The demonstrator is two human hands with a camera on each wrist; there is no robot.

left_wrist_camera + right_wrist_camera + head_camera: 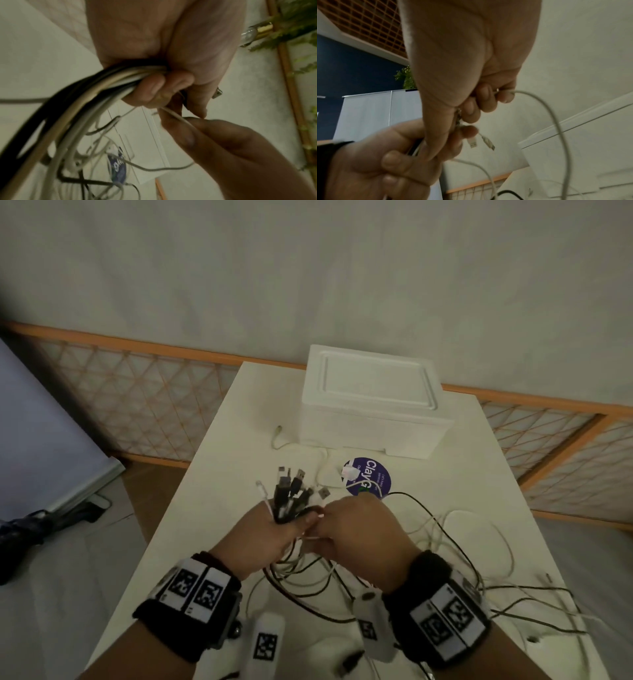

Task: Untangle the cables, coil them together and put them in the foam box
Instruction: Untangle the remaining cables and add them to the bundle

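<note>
Counts, head view:
- hands: 2. left hand (263, 534), right hand (359, 529)
- foam box (373, 402): 1, lid on, far end of desk (212, 474)
- desk: 1
- round purple sticker (371, 479): 1, just near of the box
- cables (445, 546): black and white ones mixed; exact number can't be told, strands overlap in the loose tangle to the right and near
- connector ends (291, 486) fanned out above the left fist: at least 6 visible, maybe more hidden
- wrist bands with square markers: 2, one per wrist
</note>
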